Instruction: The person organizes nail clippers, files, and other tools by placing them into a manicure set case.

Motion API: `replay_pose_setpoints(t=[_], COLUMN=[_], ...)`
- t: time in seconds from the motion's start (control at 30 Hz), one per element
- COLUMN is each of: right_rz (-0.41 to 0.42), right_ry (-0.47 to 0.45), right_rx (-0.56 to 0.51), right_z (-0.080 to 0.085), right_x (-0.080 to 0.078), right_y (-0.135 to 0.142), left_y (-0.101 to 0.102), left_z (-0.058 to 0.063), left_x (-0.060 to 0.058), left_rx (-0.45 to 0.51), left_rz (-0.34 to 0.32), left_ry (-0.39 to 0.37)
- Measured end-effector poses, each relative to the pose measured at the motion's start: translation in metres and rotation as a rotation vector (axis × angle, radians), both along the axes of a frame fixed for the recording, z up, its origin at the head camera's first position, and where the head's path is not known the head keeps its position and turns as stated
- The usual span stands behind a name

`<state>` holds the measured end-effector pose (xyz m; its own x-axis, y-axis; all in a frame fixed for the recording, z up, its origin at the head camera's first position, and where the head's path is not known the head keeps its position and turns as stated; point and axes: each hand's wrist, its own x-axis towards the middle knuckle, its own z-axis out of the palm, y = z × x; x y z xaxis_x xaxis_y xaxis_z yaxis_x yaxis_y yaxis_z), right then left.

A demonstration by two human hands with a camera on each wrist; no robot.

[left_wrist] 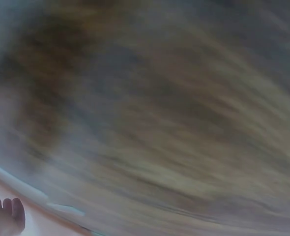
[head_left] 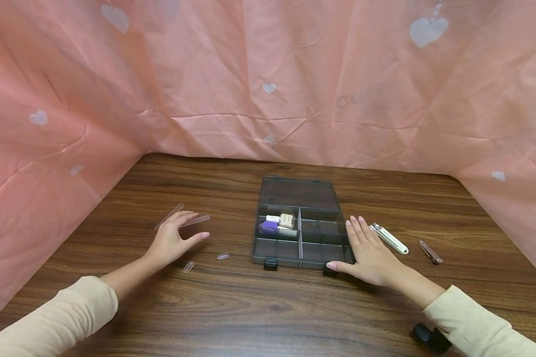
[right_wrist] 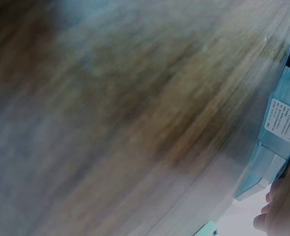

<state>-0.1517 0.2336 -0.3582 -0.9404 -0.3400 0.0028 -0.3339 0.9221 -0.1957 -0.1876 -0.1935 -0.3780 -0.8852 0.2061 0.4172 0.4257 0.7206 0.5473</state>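
A dark see-through compartment case lies on the table with its lid folded back. Purple and beige nail polish bottles sit in one left compartment. My right hand rests along the case's right side, fingers straight, thumb at the front latch. In the right wrist view, a white label shows on the case. My left hand is over two clear plastic strips, fingers loosely bent; whether it touches them I cannot tell. Clear nail tips lie between this hand and the case.
To the right of my right hand lie a white nail clipper and a smaller pinkish clipper. A black object is partly covered by the right sleeve. Pink cloth hangs around the wooden table.
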Motion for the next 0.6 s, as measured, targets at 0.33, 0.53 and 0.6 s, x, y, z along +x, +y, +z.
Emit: replay_pose_setpoints(t=[0.33,0.53,0.6], right_rz=[-0.001,0.003,0.003], right_ry=[-0.010,-0.012,-0.013], right_rx=[0.004,0.004,0.004], right_z=[0.002,0.002,0.003], right_x=[0.000,0.000,0.000], right_y=[0.001,0.000,0.000], left_y=[-0.017,-0.023,-0.024], left_z=[-0.004,-0.004,-0.005], left_x=[-0.003,-0.003,-0.003], left_rx=[-0.038,-0.105,-0.117], left_rz=[0.063,0.119,0.121], left_ry=[-0.047,-0.064,-0.071])
